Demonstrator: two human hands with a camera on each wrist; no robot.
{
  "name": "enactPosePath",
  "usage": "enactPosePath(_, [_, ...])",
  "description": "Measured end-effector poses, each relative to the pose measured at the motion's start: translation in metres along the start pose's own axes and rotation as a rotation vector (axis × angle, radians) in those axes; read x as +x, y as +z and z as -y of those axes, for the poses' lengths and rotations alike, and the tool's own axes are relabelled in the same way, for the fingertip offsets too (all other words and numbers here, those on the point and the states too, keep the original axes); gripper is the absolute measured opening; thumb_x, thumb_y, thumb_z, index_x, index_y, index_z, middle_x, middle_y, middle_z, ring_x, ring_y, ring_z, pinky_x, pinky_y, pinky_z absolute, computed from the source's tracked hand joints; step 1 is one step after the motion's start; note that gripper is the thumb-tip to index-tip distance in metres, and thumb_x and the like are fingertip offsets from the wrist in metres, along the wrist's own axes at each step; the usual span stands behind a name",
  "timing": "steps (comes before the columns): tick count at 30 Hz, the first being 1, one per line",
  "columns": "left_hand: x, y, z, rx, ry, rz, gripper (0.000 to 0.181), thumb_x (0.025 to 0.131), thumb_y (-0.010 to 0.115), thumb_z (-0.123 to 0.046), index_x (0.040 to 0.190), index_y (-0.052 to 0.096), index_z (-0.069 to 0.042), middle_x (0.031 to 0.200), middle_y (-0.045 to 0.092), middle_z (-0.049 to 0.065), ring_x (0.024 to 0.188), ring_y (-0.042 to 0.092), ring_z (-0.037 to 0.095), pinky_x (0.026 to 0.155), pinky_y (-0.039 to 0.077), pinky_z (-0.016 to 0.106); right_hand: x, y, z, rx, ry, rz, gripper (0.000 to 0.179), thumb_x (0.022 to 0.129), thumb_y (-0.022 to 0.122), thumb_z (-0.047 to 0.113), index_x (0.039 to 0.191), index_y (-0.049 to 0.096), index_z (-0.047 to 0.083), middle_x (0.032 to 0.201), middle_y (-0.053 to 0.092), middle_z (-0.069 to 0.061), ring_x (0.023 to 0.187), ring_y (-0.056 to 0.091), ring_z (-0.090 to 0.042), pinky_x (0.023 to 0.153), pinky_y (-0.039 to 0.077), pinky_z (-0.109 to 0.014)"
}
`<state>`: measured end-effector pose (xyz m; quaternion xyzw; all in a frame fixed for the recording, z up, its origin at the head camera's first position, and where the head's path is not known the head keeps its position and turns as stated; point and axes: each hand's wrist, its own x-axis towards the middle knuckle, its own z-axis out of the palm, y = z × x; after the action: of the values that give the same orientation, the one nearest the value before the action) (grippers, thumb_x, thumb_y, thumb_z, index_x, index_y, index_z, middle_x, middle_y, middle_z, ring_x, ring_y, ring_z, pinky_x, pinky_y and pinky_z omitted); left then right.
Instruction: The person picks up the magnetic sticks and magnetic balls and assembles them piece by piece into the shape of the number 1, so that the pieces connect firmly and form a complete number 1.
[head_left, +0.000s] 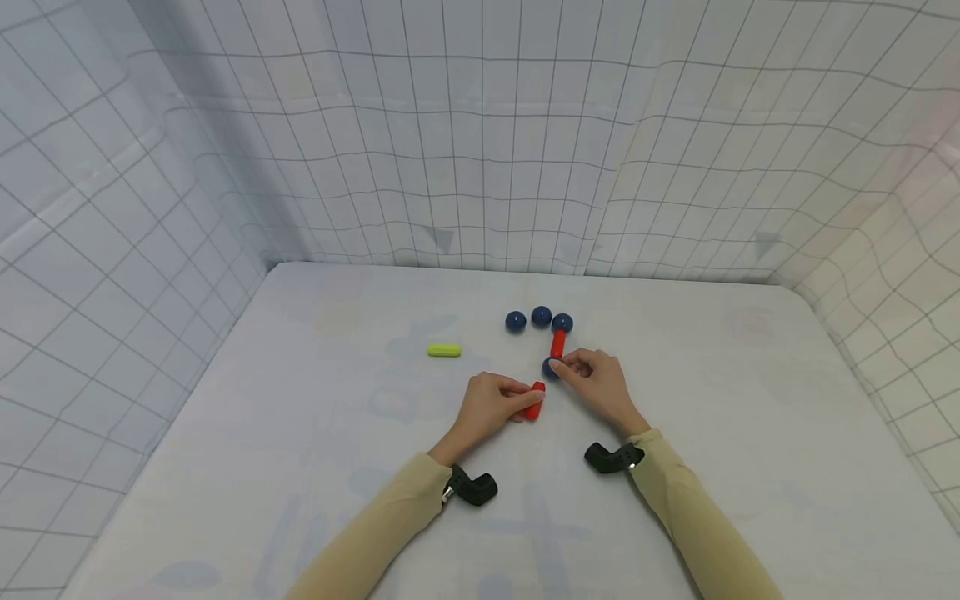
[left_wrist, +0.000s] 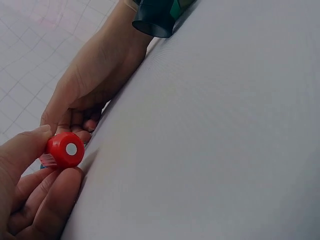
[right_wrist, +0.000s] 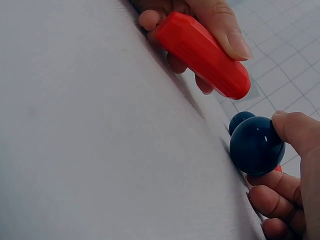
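Observation:
Between thumb and fingers my left hand (head_left: 491,406) pinches a red rod (head_left: 535,402), held tilted just above the table. Its end shows a pale round disc (left_wrist: 71,149) in the left wrist view. My right hand (head_left: 597,385) pinches a dark blue ball (head_left: 551,368), seen large as a glossy blue ball (right_wrist: 256,146) in the right wrist view. A second red rod (head_left: 558,343) runs from that ball to another blue ball (head_left: 562,322) farther back. A small gap separates the left hand's rod from the ball in the right hand.
Two loose blue balls, a left one (head_left: 515,322) and a right one (head_left: 542,316), lie near the back of the white table (head_left: 337,375). A yellow-green rod (head_left: 444,350) lies to their left. White gridded curtains (head_left: 480,150) surround the back and sides.

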<state>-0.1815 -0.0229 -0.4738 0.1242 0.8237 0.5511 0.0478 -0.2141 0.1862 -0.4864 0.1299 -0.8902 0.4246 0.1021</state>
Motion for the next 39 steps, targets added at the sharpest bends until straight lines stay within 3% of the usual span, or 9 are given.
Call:
enactPosePath(18, [0.006,0.016,-0.009,0.049,-0.051,-0.076,0.026,0.079,0.078,-0.034,0.082,0.077,-0.008,0.052,0.061,-0.009,0.041,0.058,0.009,0.044,0.049,0.026,-0.001,-0.001,0.002,-0.004,-0.009,-0.013,0.023,0.085,0.072,0.031,0.085,0.072,0.008,0.064,0.057,0.006,0.065,0.047,-0.016,0.060,0.033,-0.031])
enactPosePath(39, [0.010,0.022,-0.011,0.022,-0.094,-0.086,0.027,0.079,0.077,-0.036,0.082,0.077,-0.009,0.052,0.061,-0.007,0.039,0.057,0.009,0.042,0.048,0.026,-0.001,-0.001,0.003,0.004,-0.013,-0.011,0.023,0.084,0.073,0.032,0.085,0.073,0.009,0.062,0.055,0.006,0.064,0.045,-0.016,0.059,0.031,-0.031])
